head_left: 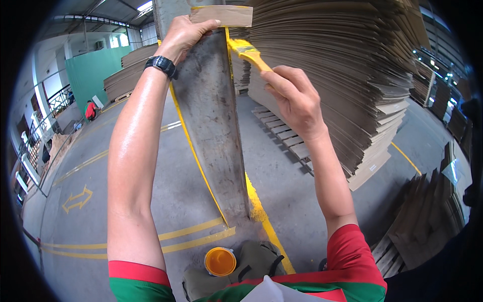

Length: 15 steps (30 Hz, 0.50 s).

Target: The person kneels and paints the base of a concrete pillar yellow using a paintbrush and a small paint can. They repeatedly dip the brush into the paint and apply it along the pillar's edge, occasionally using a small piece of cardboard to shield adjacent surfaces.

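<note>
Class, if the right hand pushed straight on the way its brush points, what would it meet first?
The right hand would bring its brush first to the yellow-painted edge of the grey column; bristles and edge look close, perhaps already touching, though depth is unclear.

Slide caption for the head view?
Right hand holds a yellow flat paintbrush at a yellow-edged grey metal column; left hand holds a brown rectangular cardboard strip.
</note>
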{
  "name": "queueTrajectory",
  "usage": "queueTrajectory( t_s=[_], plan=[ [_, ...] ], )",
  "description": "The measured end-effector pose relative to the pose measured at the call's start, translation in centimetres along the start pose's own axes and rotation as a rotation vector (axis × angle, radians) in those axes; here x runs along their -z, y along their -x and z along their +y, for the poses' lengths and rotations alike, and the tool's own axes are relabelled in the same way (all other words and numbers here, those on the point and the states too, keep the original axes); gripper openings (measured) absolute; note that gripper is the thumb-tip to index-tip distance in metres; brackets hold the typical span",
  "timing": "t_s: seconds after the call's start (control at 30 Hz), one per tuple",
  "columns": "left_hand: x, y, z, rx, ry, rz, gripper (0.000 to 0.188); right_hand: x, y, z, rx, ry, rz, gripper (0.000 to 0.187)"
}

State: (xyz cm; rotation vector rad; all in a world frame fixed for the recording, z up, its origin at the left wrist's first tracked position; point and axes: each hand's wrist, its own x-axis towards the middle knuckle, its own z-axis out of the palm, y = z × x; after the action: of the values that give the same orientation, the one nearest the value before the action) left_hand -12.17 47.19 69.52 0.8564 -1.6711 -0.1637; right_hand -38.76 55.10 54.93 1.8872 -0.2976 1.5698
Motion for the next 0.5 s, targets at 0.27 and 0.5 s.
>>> queueTrajectory(
  t_s=[0.27,0.5],
  plan=[
    [-0.1,0.9,1.4,0.054,-0.083,-0.003,0.054,1.7,4.4,-3.0,-0.15,-0.073,0.021,0.037],
    [3.1,5.0,5.5,-0.171,0.174,0.101,0.037,4.7,8.4,-5.6,-0.352,-0.141,0.134,0.025]
  ],
)
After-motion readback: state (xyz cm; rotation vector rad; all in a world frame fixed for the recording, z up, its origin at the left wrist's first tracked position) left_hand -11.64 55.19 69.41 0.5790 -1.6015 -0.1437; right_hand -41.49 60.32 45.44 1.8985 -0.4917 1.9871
